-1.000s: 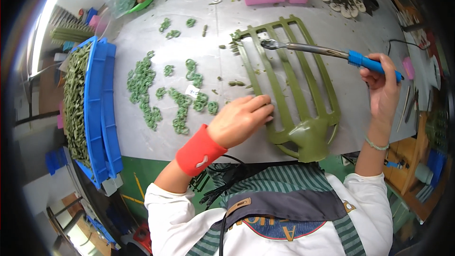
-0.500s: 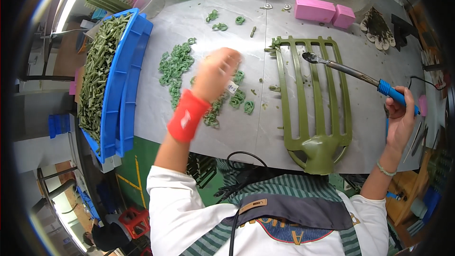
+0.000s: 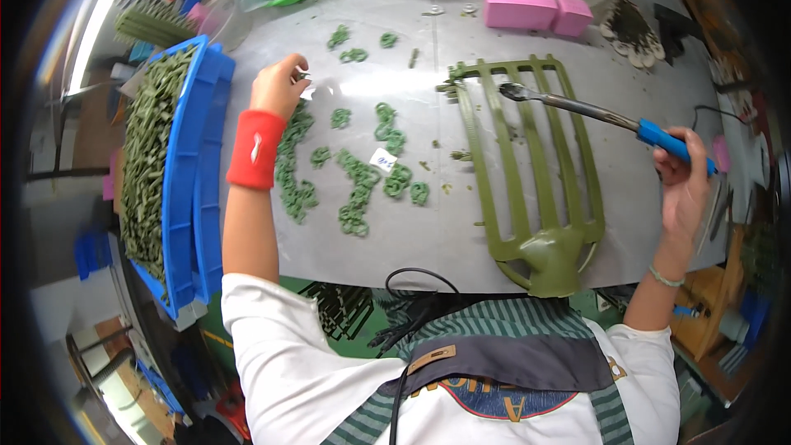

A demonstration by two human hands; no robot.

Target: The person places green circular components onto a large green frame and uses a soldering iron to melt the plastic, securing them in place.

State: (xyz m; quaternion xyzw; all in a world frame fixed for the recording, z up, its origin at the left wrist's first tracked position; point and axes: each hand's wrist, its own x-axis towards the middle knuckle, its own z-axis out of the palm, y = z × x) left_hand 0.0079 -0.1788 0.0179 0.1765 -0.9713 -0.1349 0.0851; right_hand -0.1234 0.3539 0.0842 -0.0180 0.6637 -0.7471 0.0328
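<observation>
- The left hand (image 3: 278,85) pinches a small piece near the blue bin (image 3: 191,165), above the green rings (image 3: 354,189) on the worktop (image 3: 428,231).
- The right hand (image 3: 682,189) is closed around the blue handle of the iron (image 3: 606,118).
- The iron tip rests over the green rack (image 3: 527,156), which lies flat on the worktop.

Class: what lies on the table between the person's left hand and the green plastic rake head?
In the head view, scattered small green rings and a small white tag lie between left hand and rake head.
</observation>
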